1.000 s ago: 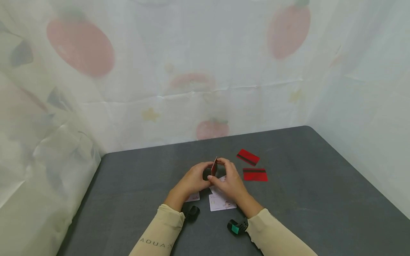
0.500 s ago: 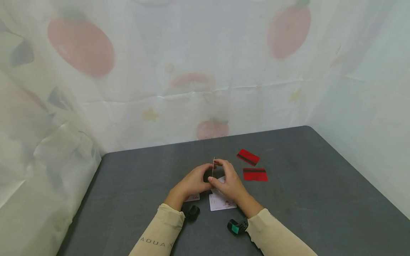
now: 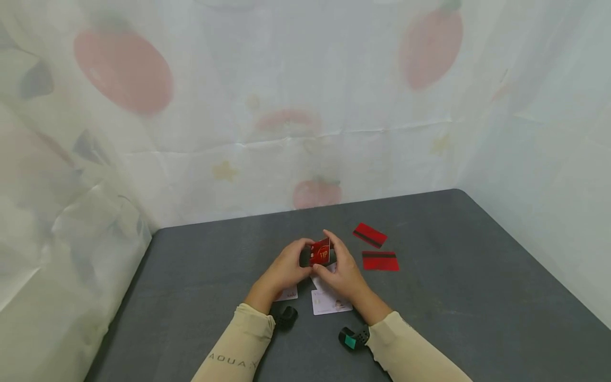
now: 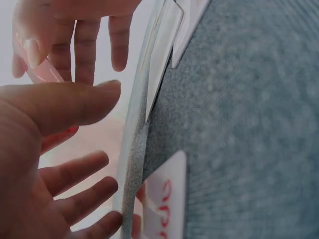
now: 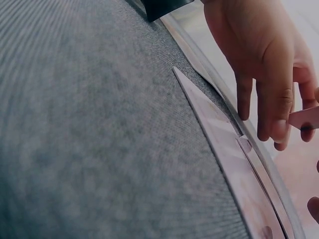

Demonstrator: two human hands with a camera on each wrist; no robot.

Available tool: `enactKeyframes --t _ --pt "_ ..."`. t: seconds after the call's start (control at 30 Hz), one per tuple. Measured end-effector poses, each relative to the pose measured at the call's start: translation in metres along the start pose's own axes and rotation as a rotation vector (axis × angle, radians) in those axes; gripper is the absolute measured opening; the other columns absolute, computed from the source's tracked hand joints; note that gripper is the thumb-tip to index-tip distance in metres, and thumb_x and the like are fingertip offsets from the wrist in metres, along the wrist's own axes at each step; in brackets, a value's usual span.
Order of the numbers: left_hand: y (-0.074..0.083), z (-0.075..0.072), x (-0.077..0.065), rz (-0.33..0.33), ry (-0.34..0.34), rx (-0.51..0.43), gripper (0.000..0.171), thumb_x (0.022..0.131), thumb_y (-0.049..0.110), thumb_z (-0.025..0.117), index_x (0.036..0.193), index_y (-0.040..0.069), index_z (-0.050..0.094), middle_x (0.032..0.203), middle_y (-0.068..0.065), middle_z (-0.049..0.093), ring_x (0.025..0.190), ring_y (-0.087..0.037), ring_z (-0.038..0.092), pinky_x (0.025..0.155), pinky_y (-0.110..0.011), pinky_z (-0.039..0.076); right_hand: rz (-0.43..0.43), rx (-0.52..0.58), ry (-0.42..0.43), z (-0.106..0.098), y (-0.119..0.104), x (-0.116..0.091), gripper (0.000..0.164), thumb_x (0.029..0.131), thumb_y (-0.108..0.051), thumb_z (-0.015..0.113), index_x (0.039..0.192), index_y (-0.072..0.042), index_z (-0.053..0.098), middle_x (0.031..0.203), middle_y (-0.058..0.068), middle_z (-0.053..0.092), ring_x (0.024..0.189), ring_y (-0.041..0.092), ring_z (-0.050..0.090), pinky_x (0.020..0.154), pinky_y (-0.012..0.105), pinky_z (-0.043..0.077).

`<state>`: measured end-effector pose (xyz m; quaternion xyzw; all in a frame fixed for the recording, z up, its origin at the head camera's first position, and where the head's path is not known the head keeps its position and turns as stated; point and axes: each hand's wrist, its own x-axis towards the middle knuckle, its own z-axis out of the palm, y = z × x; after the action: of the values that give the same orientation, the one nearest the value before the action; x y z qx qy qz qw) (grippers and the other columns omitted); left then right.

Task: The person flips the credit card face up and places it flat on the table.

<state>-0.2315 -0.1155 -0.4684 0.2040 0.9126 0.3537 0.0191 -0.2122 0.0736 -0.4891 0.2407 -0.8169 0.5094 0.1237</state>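
Observation:
Between my two hands a red VIP card (image 3: pixel 320 252) is held up above the table, its printed face toward the head camera. My left hand (image 3: pixel 288 267) pinches it between thumb and index finger at its left side; the left wrist view shows the other fingers spread apart. My right hand (image 3: pixel 346 273) has its thumb at the card's lower right, with the index finger raised beside the upper right corner. Below the hands lie white cards: one (image 3: pixel 330 303) overlaps another (image 3: pixel 322 285), and a third (image 3: pixel 289 294) is partly covered by the left wrist.
Two red cards with black stripes, one angled (image 3: pixel 370 235) and one straight (image 3: pixel 380 260), lie face down to the right of my hands. The dark grey table (image 3: pixel 200 265) meets a white fruit-print curtain (image 3: pixel 200 122) at the back. Black bands sit on both wrists.
The red card has turned from its back through edge-on until its VIP face shows. My right index finger has lifted and straightened somewhat; both wrists stay in place.

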Motion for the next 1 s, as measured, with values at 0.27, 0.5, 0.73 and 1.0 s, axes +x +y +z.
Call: enactKeyframes --t 0.27,0.5,0.73,1.0 --pt "-0.0015 0.0001 -0.0007 -0.063 0.039 0.084 0.060 0.082 0.024 0.081 0.135 0.014 0.054 0.131 -0.007 0.060 0.126 -0.029 0.054 0.106 -0.052 0.041 0.011 0.008 0.032 0.0010 0.0014 0.0007 0.076 0.087 -0.020 0.074 0.152 -0.016 0.034 0.130 0.011 0.057 0.115 0.024 0.056 0.095 0.050 0.049" --pt "-0.0016 -0.0002 -0.0017 -0.082 0.024 0.109 0.062 0.082 0.027 0.081 0.136 0.013 0.053 0.133 -0.008 0.059 0.127 -0.031 0.053 0.106 -0.056 0.039 0.022 -0.026 0.042 0.0016 0.0020 0.0011 0.074 0.087 -0.020 0.074 0.150 -0.010 0.037 0.131 0.012 0.056 0.115 0.025 0.056 0.096 0.049 0.049" --pt "-0.0039 0.0016 -0.0016 -0.087 0.025 0.181 0.064 0.079 0.032 0.083 0.134 0.014 0.056 0.134 -0.007 0.060 0.127 -0.032 0.052 0.103 -0.058 0.040 0.063 -0.082 0.039 0.0022 0.0021 0.0005 0.076 0.086 -0.022 0.075 0.151 -0.009 0.037 0.131 0.011 0.057 0.117 0.025 0.055 0.095 0.048 0.050" --pt "-0.0043 0.0015 -0.0014 -0.084 0.024 0.182 0.063 0.079 0.034 0.083 0.133 0.014 0.057 0.134 -0.006 0.060 0.127 -0.032 0.052 0.103 -0.059 0.039 0.046 -0.099 0.053 0.0010 0.0004 0.0001 0.074 0.087 -0.025 0.076 0.149 -0.006 0.041 0.124 0.009 0.060 0.113 0.022 0.057 0.087 0.044 0.051"
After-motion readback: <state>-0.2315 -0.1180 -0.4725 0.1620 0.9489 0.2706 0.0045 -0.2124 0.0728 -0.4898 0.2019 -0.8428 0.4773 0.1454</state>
